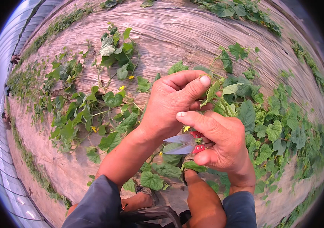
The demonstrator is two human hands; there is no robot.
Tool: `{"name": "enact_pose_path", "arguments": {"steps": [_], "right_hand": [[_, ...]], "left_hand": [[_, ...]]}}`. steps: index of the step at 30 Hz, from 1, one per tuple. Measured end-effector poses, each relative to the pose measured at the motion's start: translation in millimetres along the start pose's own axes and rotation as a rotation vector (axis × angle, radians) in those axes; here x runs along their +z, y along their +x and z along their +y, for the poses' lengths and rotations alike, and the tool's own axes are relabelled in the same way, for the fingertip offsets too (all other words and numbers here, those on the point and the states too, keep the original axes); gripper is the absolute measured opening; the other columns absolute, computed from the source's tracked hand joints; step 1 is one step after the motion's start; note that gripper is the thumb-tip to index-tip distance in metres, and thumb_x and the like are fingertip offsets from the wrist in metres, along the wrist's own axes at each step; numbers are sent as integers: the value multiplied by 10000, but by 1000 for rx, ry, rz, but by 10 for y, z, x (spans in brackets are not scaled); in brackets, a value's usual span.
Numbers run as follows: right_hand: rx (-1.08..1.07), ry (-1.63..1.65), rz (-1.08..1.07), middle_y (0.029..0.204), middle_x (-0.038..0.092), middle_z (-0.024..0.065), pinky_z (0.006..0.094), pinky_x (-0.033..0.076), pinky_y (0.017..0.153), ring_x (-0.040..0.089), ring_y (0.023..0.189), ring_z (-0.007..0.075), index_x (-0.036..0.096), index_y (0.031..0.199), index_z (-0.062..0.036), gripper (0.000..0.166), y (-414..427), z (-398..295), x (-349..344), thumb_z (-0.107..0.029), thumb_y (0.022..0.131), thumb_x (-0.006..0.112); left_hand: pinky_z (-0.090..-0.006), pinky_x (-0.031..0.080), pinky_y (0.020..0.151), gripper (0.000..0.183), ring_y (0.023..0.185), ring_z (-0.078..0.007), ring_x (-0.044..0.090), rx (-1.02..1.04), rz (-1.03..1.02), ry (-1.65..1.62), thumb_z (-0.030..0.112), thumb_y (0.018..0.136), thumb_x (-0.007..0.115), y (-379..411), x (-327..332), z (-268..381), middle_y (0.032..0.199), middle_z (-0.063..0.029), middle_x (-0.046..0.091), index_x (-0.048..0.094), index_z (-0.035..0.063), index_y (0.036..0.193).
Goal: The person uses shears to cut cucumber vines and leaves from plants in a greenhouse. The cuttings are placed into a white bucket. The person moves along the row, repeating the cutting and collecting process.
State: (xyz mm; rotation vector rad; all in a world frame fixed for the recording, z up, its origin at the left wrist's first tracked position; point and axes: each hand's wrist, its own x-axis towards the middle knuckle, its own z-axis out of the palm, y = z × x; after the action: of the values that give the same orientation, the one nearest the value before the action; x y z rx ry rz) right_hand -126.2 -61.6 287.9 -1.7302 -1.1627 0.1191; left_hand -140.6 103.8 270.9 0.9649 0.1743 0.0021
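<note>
My left hand (176,99) pinches a thin tip of a green vine (221,102) between thumb and index finger, right of the middle of the view. Just below and to the right, my right hand (221,139) has thread snips (189,142) with red grips in its palm. Their two pointed metal blades stand apart and point left, below my left wrist. The right thumb and fingers curl around the snips and beside the vine's stems. A curled leaf (211,92) hangs next to my left fingertips. Part of the vine is hidden behind both hands.
Leafy vines with yellow flowers (94,129) spread left and right over wrinkled plastic film (173,31). More plant rows run along the far edges. My feet and lower legs (203,196) are below, among leaves. A ribbed greenhouse wall (8,171) curves along the left.
</note>
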Motion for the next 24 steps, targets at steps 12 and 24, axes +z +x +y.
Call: {"name": "enact_pose_path", "arguments": {"steps": [12,24], "right_hand": [[-44,-265,449,1131,650,200,354,556,832,669,1012,297,639,1197,13,589,16,239,-108,-502,912,617],[81,-574,531,840,638,73,227,460,536,618,703,131,671,1119,8,533,-192,160,-159,-476,898,659]], "left_hand": [[-254,609,665,232,824,-167,699,-13,37,-258,216,944,659,-7,48,-83,972,-73,687,635,9,1046],[-287,617,706,231,936,-223,710,29,83,-246,247,977,603,79,117,-92,998,-105,707,638,28,1042]]}}
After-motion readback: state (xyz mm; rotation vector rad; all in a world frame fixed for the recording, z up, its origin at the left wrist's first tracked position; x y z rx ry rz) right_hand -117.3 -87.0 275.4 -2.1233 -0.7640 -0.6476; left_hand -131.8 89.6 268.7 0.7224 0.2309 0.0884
